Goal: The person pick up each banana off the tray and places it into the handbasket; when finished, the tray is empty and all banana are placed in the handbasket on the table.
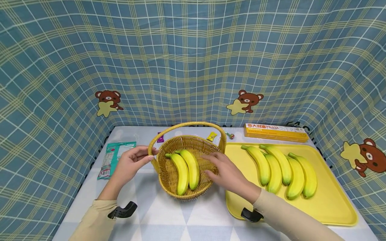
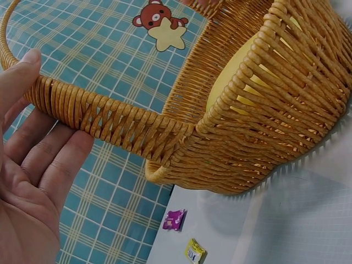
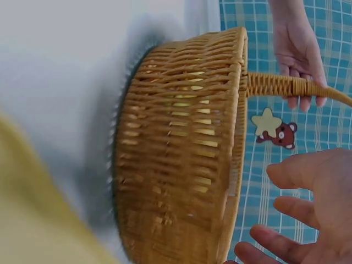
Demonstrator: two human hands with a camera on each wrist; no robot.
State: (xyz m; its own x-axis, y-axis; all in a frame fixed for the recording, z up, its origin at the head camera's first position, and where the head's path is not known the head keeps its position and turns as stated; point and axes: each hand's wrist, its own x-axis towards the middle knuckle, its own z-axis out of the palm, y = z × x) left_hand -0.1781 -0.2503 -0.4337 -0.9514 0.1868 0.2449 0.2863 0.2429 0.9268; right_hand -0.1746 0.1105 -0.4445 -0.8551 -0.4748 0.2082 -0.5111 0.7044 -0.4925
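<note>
A wicker basket [image 1: 193,141] stands on the table in the head view with two bananas, a left banana [image 1: 181,174] and a right banana [image 1: 193,169], lying side by side in it. My left hand [image 1: 129,164] holds the left side of its arched handle [image 2: 110,116], thumb on one face and fingers on the other. Over the basket's right rim hovers my right hand [image 1: 226,170], fingers spread and holding nothing. From the right wrist view, the right hand [image 3: 313,214] is beside the rim, while the left hand grips the handle beyond.
A yellow tray [image 1: 334,204] with several bananas [image 1: 295,177] lies to the right. Behind it is a pasta box [image 1: 275,133]. A purple wrapped sweet [image 1: 161,138], a yellow sweet [image 1: 212,136] and a lollipop [image 1: 230,135] lie behind the basket; a teal packet [image 1: 113,160] is at left.
</note>
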